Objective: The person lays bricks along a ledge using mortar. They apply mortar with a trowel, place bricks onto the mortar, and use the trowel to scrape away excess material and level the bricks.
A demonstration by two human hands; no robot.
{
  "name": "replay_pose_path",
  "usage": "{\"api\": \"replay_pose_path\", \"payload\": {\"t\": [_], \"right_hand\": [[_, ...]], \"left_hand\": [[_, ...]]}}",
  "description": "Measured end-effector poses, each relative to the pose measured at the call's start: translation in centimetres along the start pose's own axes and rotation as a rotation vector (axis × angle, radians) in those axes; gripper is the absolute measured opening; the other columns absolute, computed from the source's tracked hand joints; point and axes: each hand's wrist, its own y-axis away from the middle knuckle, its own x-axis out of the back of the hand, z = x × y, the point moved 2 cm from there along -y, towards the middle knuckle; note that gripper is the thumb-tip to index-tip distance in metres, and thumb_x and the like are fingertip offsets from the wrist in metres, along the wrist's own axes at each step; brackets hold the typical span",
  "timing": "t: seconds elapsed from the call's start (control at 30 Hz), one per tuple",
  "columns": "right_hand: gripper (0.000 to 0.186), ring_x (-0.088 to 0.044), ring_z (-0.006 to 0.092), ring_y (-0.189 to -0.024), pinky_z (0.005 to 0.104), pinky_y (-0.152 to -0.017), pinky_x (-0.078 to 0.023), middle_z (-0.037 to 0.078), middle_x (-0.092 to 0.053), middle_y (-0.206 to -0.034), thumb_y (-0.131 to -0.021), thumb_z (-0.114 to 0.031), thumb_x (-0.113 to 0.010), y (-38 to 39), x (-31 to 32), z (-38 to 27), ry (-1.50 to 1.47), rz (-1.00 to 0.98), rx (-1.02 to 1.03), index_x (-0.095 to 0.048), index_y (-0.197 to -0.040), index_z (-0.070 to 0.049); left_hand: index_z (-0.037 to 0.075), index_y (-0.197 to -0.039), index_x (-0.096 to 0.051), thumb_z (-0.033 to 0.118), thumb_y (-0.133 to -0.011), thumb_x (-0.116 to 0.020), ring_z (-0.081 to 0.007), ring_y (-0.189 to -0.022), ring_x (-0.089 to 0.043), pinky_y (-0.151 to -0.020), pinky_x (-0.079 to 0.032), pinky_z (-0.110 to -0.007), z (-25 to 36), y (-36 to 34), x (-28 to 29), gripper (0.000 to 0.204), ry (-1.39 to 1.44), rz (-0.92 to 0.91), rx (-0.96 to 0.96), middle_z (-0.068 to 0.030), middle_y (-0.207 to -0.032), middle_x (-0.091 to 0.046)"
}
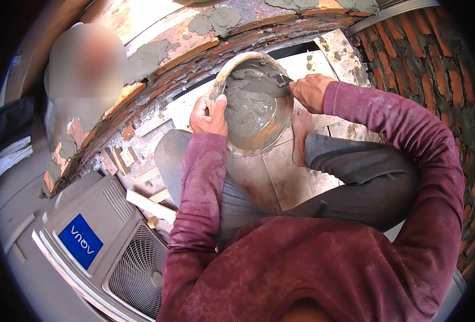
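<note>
A round basin (274, 140) smeared with mortar stands on the floor in front of my bent legs. Wet grey mortar (245, 107) lies inside it, with a shiny patch in the middle. My left hand (209, 115) is closed on the basin's left rim, thumb on the near side. At the right rim my right hand (311, 92) is wrapped round the handle of a trowel (283, 80). The trowel's blade reaches over the mortar; the hand hides most of its handle.
Beyond the basin runs a low brick wall (248, 36) with mortar on top. A brick wall (436, 70) rises at right. An outdoor air-conditioner unit (108, 214) stands at lower left, near wood scraps (150, 205). Another person (81, 102) is at upper left. My bare foot (301, 138) rests beside the basin.
</note>
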Motion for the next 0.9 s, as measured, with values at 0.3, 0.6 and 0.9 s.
{"api": "replay_pose_path", "payload": {"t": [0.3,0.6,0.9], "right_hand": [[0.021,-0.066,0.0385,-0.082,0.044,-0.071,-0.052,0.024,-0.064,-0.081,-0.081,-0.006,-0.061,-0.9,-3.1,-2.8,-0.485,-0.062,0.241,-0.058,-0.1,0.005],[0.02,-0.062,0.019,-0.07,0.0335,-0.063,-0.05,0.01,-0.06,-0.074,-0.081,-0.004,-0.058,-0.5,-7.1,-0.7,-0.975,-0.081,0.29,-0.059,-0.1,-0.001],[0.039,-0.056,0.0098,-0.074,0.0255,-0.061,-0.049,0.001,-0.06,-0.086,-0.077,0.001,-0.059,0.9,-7.4,4.4,-1.206,-0.126,0.338,-0.061,-0.115,-0.004]], "left_hand": [[-0.004,-0.111,-0.065,0.015,-0.087,-0.07,-0.0163,-0.094,-0.062,-0.085,-0.048,-0.029,-0.5,0.3,0.4,0.032,0.005,0.104,0.039,-0.0116,-0.114,-0.063],[-0.002,-0.111,-0.066,0.015,-0.092,-0.067,-0.0071,-0.08,-0.054,-0.074,-0.044,-0.024,-1.2,0.2,0.0,0.026,0.156,0.085,0.074,-0.0003,-0.091,-0.064],[-0.002,-0.117,-0.062,0.043,-0.105,-0.041,-0.0223,-0.1,-0.063,-0.09,-0.05,-0.035,-3.9,-1.0,1.9,0.051,0.395,0.142,0.155,-0.0128,-0.111,-0.066]]}}
